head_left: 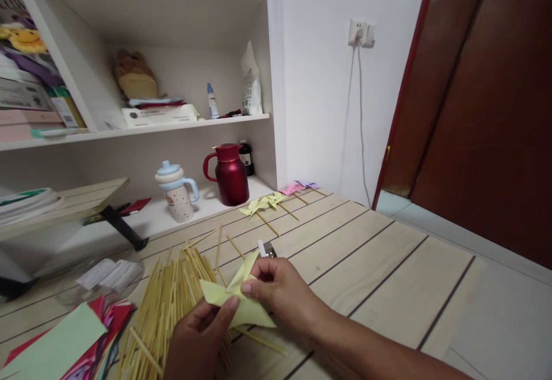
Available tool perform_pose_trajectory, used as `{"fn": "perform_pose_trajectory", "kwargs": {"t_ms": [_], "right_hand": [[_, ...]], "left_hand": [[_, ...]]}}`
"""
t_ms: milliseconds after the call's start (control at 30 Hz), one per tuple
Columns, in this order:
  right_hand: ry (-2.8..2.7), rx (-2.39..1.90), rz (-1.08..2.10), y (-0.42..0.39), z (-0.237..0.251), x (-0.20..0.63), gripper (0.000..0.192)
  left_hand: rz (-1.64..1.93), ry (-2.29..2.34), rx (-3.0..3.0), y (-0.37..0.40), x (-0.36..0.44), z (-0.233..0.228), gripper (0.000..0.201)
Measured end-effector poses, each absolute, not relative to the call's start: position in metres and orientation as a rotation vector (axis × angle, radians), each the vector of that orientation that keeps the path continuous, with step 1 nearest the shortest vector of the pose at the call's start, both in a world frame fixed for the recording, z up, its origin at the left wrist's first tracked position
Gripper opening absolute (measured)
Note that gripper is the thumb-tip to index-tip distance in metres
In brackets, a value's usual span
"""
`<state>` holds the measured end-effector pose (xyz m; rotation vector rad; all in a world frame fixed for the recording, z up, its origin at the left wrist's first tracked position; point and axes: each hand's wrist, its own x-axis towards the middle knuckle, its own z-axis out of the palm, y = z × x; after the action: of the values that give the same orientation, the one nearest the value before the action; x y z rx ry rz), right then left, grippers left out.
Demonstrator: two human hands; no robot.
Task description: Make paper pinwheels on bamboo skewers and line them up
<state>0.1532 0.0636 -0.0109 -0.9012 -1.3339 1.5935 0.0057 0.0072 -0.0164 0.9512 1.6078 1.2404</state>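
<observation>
Both hands, left hand (pixel 202 325) and right hand (pixel 280 291), pinch the yellow paper (pixel 239 299) between them.

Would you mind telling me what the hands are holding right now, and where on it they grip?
Both hands hold a folded pale yellow paper piece: the left hand pinches its lower left edge, the right hand pinches near its centre.
</observation>
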Motion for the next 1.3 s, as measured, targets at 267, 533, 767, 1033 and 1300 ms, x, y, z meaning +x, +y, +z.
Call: {"fn": "perform_pose_trajectory", "kwargs": {"t_ms": [267,533,767,1033,1300], "right_hand": [[-1.333,-0.921,1.587,0.065,-0.012,0.152,0.015],[-1.316,-0.944,1.630,0.064,-0.013,0.151,0.016],[-1.271,-0.842,1.726,0.064,-0.017,0.151,0.027],[-1.178,-0.722,1.810,0.064,-0.022,0.147,0.042],[-1.273,-0.734,1.368,0.076,-0.014,0.162,0.026]], "left_hand": [[1.233,1.647,0.935,0.005,0.009,-0.012,0.054],[1.298,1.649,0.873,0.006,0.011,-0.016,0.054],[1.279,1.682,0.887,0.006,0.009,-0.013,0.054],[1.298,1.587,0.831,0.002,0.011,-0.011,0.036],[1.372,1.507,0.764,-0.003,-0.001,0.003,0.029]]}}
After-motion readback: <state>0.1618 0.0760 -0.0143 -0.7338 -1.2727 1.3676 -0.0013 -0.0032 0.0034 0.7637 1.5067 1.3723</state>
